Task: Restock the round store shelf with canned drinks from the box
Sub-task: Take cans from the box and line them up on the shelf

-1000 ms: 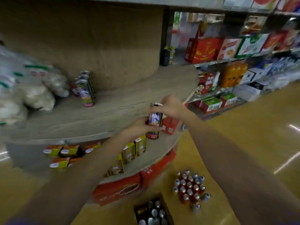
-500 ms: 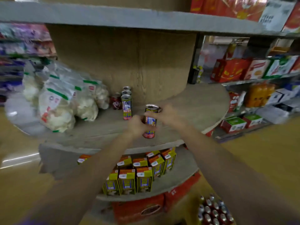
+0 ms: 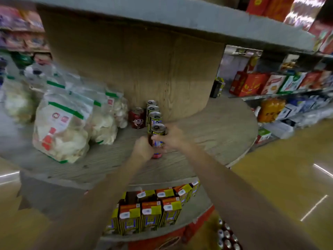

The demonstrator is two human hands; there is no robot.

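Both my hands hold one tall drink can [image 3: 157, 131] with a yellow, purple and red label, upright on the round wooden shelf [image 3: 207, 134]. My left hand [image 3: 143, 148] grips its left side and my right hand [image 3: 172, 138] its right side. The can stands at the front of a row of three like cans [image 3: 153, 112] that runs back to the wooden core. A short dark red can [image 3: 137, 117] stands left of the row. Several cans on the floor [image 3: 228, 239] show at the bottom right; the box is out of view.
Clear bags of white snacks [image 3: 63, 123] fill the shelf's left part. Yellow drink cartons [image 3: 151, 213] line the tier below. An upper tier [image 3: 162, 17] overhangs. Store shelving with red boxes [image 3: 250, 85] stands at right.
My hands carried the can up and left from the shelf's front edge to the row of cans at the core. The view rose and turned towards the shelf.
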